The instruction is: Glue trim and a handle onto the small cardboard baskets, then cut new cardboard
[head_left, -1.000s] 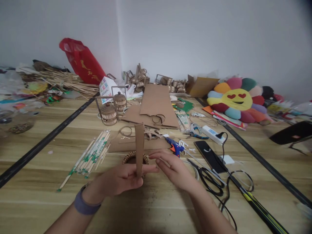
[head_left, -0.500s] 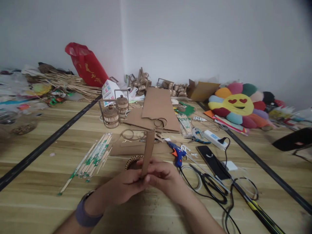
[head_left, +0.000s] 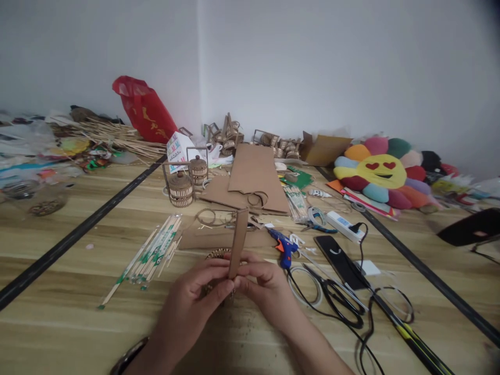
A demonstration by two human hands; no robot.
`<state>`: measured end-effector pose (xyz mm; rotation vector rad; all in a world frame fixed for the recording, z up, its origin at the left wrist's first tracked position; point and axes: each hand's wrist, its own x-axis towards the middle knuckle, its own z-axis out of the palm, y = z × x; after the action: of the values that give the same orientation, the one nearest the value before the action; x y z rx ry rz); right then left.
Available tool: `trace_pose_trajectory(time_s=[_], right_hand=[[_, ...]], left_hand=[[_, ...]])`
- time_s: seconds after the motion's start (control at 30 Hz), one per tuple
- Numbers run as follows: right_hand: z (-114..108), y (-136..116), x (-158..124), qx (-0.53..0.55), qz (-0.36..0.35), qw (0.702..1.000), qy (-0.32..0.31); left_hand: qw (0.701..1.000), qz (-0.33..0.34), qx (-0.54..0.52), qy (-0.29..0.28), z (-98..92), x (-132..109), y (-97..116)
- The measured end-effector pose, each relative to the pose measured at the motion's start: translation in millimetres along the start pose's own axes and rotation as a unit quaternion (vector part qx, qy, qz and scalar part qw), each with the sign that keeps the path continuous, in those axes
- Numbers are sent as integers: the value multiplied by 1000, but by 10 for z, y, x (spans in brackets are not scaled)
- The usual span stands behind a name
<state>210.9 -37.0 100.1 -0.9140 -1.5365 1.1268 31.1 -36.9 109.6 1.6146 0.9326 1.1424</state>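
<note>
A narrow strip of brown cardboard stands upright, leaning slightly right, over the wooden floor. My left hand pinches its lower end from the left. My right hand pinches the same end from the right, and the fingertips of both meet at the strip. Just behind the hands lies a small round woven ring, partly hidden by them. A blue glue gun rests to the right of the strip.
A bundle of wrapped bamboo sticks lies to the left. Black scissors, a phone, a power strip and cables sit to the right. Cardboard sheets, small woven baskets and a flower cushion lie farther back.
My right hand came in from the right and took the strip's lower end together with my left hand. The strip tilted slightly to the right. The camera shifted a little.
</note>
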Motion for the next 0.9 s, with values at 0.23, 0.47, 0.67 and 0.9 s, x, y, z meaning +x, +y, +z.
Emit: trace_pose_trajectory(time_s=[0.23, 0.47, 0.67, 0.9], right_hand=[[-2, -21, -24, -38, 10, 999, 20], [-46, -225, 8, -148, -28, 989, -6], [-23, -334, 75, -213, -71, 974, -26], [-60, -302, 71, -213, -119, 970, -10]], left_hand=[[996, 15, 17, 89, 173, -56, -75], [980, 54, 74, 177, 324, -110, -128], [964, 97, 103, 224, 384, -112, -152], [965, 95, 95, 225, 423, -114, -169]])
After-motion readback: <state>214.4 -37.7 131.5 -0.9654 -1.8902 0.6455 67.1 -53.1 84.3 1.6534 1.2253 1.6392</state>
